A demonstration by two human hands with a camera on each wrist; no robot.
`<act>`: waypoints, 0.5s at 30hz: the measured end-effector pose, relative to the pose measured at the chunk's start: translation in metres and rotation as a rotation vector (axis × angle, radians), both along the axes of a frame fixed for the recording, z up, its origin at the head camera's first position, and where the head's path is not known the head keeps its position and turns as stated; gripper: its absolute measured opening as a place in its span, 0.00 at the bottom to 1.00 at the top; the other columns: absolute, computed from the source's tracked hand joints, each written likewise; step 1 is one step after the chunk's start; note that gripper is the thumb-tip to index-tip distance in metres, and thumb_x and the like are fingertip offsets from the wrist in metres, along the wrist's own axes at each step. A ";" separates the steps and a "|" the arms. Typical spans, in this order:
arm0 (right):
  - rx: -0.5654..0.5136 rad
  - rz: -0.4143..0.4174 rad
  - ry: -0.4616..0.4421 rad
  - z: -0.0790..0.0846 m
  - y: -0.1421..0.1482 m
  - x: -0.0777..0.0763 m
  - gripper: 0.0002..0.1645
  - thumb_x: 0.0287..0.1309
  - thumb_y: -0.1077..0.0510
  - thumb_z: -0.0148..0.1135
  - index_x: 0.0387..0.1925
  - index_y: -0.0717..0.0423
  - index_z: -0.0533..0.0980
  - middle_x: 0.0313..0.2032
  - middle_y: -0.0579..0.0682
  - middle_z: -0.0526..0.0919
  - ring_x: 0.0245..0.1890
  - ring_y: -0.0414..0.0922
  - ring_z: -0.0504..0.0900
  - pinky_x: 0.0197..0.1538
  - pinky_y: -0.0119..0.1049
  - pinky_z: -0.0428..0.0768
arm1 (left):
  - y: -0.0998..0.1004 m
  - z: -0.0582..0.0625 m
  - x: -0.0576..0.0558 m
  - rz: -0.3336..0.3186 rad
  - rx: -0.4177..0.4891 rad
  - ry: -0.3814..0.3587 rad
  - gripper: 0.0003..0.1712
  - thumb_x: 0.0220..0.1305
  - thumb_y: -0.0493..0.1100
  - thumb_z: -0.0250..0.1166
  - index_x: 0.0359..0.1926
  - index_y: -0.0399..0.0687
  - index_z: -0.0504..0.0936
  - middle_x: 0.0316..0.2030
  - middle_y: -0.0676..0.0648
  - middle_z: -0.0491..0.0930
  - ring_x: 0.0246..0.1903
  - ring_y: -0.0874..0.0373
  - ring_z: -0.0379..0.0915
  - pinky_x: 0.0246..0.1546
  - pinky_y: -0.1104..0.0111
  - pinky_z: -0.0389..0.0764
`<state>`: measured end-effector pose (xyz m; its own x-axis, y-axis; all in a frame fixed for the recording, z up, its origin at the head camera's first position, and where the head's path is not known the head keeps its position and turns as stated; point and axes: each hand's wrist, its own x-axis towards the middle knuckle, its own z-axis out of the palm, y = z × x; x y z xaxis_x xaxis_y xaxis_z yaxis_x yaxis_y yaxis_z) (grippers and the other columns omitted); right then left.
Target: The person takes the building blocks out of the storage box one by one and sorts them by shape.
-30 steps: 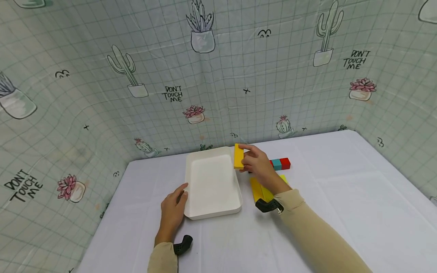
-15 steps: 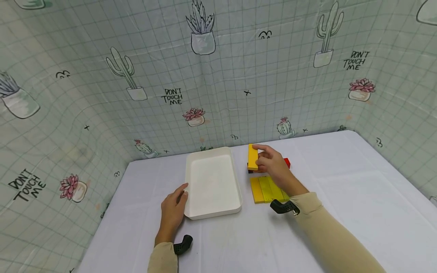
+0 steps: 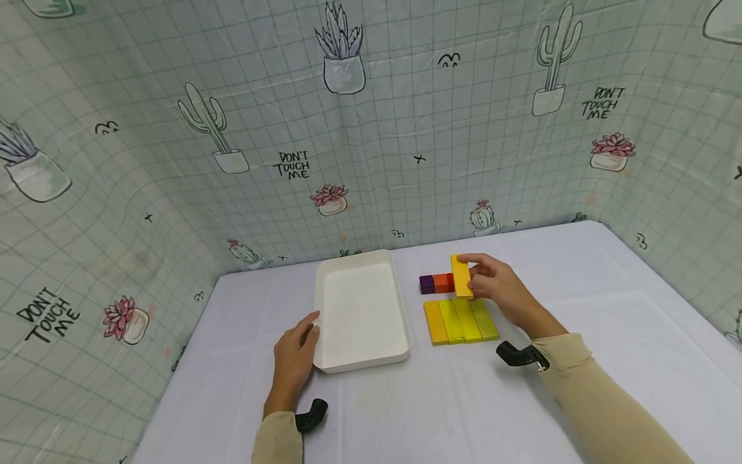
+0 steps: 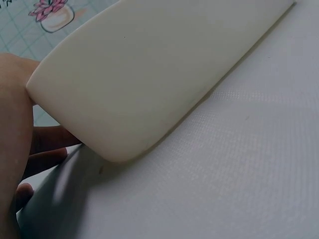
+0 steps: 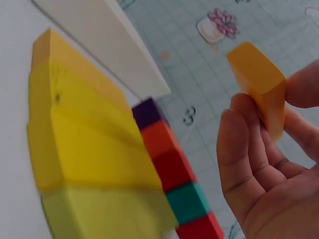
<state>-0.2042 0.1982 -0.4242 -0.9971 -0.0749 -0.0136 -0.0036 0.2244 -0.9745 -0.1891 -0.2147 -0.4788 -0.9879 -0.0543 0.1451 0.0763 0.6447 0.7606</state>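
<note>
My right hand pinches an orange-yellow rectangular block between thumb and fingers, raised above the table. In the right wrist view the thumb presses one side of it, with fingers on the other. Below it lie several flat yellow blocks, side by side. Behind these is a row of small cubes: purple, orange, then red, teal and red; the held block and hand hide part of the row in the head view. My left hand rests against the left rim of a white tray, its fingers loosely bent.
White cloth covers the table. A grid-patterned curtain with cactus drawings rises behind and along both sides. Nothing is visible inside the tray, which stands left of the blocks. Each wrist bears a black camera mount.
My right hand has carried the orange-yellow block rightward from the tray's right edge, over the cube row, and now slightly nearer. More of the flat yellow blocks shows. The left hand and tray stay put.
</note>
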 end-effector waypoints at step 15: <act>0.164 0.041 -0.085 -0.013 0.056 0.021 0.33 0.63 0.64 0.52 0.70 0.56 0.67 0.48 0.61 0.68 0.47 0.55 0.70 0.43 0.38 0.82 | 0.001 0.001 0.002 0.001 -0.005 0.002 0.22 0.75 0.46 0.56 0.67 0.56 0.78 0.55 0.41 0.81 0.57 0.44 0.72 0.61 0.44 0.68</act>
